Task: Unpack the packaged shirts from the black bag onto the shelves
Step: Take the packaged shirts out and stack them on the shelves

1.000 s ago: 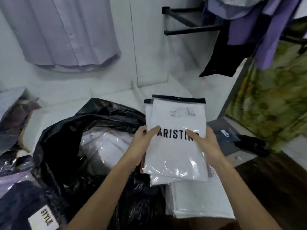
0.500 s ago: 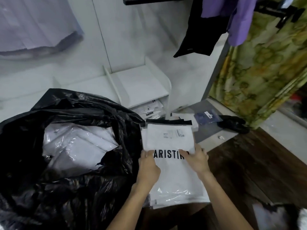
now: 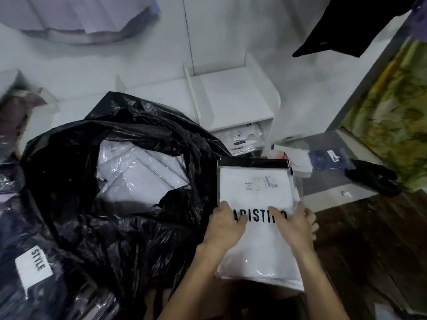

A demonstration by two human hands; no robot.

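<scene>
A stack of white packaged shirts in clear plastic with black top strips sits low in front of me, right of the black bag. My left hand grips the stack's left edge and my right hand grips its right edge, thumbs on the printed lettering. The bag gapes open, with more white packaged shirts inside. Behind stands a white shelf unit; its lower compartment holds packaged shirts.
Dark packaged garments with a "STYLE" label lie at the left. A grey platform at the right carries a blue packet and a black item. Dark clothes hang above right beside a green patterned curtain. Dark wood floor lies at right.
The stack has come down from chest height to a low spot beside the bag, both hands still on it. My view has tilted down and then shifted back left.
</scene>
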